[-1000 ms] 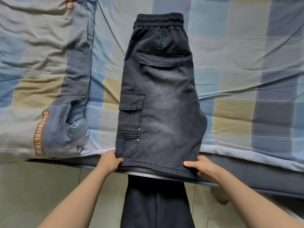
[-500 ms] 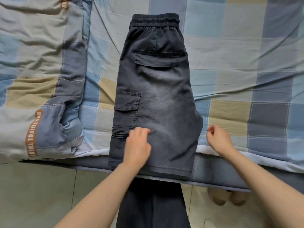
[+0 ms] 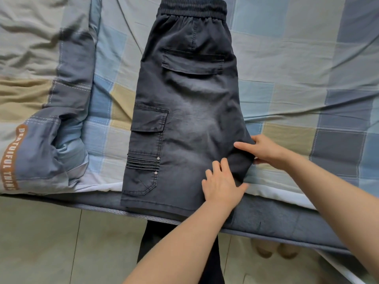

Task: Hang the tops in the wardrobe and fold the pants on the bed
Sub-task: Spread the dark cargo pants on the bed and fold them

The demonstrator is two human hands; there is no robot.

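Dark grey cargo shorts lie on the bed, folded in half lengthwise, waistband at the far end and hem at the bed's near edge. A side pocket faces up on their left half. My left hand rests flat on the lower right part of the shorts, fingers straight. At the pointed right edge of the shorts, my right hand pinches the fabric, thumb on top and fingers tucked under it.
A checked blue, grey and beige sheet covers the bed. A rumpled quilt of the same pattern lies to the left. The dark bed edge runs across, with tiled floor and my legs below it.
My left hand slid right across the shorts to their lower right part. My right hand moved in from the sheet and took hold of the shorts' right edge.
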